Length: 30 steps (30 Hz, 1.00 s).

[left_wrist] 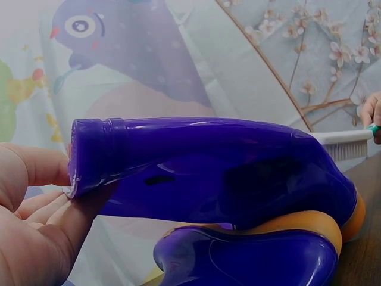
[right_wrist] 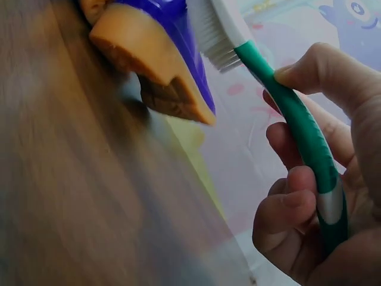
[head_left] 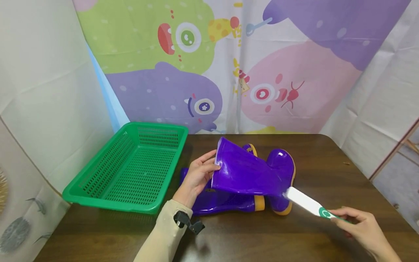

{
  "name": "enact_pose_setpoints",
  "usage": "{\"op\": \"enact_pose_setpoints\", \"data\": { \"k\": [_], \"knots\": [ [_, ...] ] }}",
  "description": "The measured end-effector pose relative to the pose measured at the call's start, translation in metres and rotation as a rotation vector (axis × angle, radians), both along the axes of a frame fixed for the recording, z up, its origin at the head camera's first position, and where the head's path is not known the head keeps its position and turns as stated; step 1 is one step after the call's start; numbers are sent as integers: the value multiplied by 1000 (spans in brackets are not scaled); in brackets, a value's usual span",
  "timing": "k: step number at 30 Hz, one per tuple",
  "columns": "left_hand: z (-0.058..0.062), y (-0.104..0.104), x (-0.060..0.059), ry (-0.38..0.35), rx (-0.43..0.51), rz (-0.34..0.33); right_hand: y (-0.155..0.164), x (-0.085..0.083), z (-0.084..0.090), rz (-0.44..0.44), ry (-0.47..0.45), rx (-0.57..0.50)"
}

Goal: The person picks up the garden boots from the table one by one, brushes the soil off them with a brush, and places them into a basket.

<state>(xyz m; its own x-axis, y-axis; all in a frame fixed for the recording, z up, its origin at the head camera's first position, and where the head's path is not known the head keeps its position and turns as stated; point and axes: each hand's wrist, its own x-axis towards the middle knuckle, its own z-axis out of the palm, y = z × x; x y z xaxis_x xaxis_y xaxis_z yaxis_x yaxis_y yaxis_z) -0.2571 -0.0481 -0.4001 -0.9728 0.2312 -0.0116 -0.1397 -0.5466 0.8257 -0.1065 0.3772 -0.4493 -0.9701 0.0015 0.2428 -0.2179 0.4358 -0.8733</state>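
A purple rubber boot [head_left: 252,173] with a yellow sole lies tilted across a second purple boot [head_left: 222,204] on the dark wooden table [head_left: 262,240]. My left hand [head_left: 199,174] grips the upper boot's open cuff, thumb on the rim [left_wrist: 89,155]. My right hand [head_left: 356,223] holds the green handle of a white brush [head_left: 306,202], whose bristles [right_wrist: 208,36] press against the boot near its heel [right_wrist: 155,71]. In the left wrist view the brush head [left_wrist: 345,143] touches the boot [left_wrist: 226,173] from the right.
A green perforated plastic basket [head_left: 131,171] sits at the table's left, with nothing in it. A cartoon monster curtain [head_left: 229,65] hangs behind. The table's right edge drops off beyond the right hand.
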Motion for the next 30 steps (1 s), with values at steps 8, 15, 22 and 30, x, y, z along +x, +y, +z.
{"op": "enact_pose_setpoints", "data": {
  "k": [8, 15, 22, 30],
  "knots": [
    [-1, 0, 0, -8, 10, -31, 15, 4, -7, -101, -44, 109],
    [-2, 0, 0, 3, 5, -83, 21, 2, -11, -153, -40, 138],
    [-3, -2, 1, 8, -2, -99, 22, -2, -6, -153, -38, 151],
    [-3, -4, 2, 4, -36, -104, 26, -5, 4, -228, -103, 201]
  ]
}}
